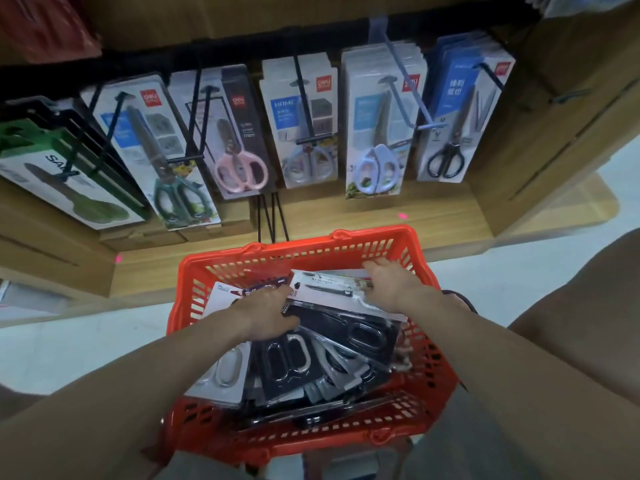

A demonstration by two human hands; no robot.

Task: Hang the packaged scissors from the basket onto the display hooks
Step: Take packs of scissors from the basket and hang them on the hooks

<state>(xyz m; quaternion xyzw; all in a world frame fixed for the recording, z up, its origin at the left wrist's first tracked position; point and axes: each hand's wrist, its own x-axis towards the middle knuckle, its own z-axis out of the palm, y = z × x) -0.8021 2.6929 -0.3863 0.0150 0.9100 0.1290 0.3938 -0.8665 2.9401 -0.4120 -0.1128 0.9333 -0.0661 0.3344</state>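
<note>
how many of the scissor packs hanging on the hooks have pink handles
1. The white-and-black card pack of pink-handled scissors hangs on the third black hook from the left. Packs stacked behind the front ones are hidden, so more may exist.

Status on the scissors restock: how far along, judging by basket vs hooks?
Done: the display hooks already carry rows of packaged scissors, though which were hung in this job cannot be told. In hand: both hands are in the red basket; the left hand and right hand are on the top white pack, not yet lifted. Left: a pile of packs fills the basket, so most remains.
</note>
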